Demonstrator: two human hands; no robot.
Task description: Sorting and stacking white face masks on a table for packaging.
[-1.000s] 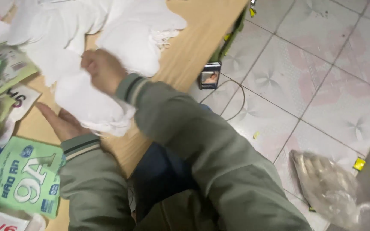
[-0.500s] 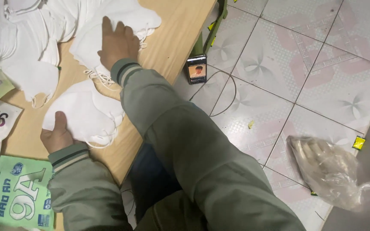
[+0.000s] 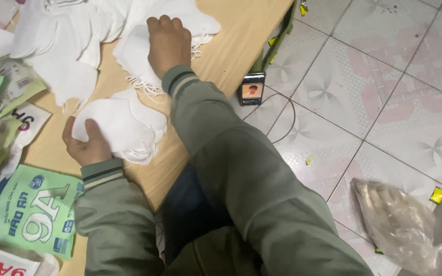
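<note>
My left hand rests on a small stack of white face masks near the front edge of the wooden table, fingers curled over the stack's left side. My right hand lies palm down on a larger pile of white masks farther back, pressing on it. More white masks with ear loops are spread across the back left of the table. Both arms wear grey-green sleeves with striped cuffs.
Green and white printed packets lie at the table's left and front left. A phone with a cable leans against the table side on the tiled floor. A crumpled clear plastic bag lies at the lower right.
My right hand left the near stack and reached back onto the far pile of masks. My left hand slid from under the near stack to hold its left side.
</note>
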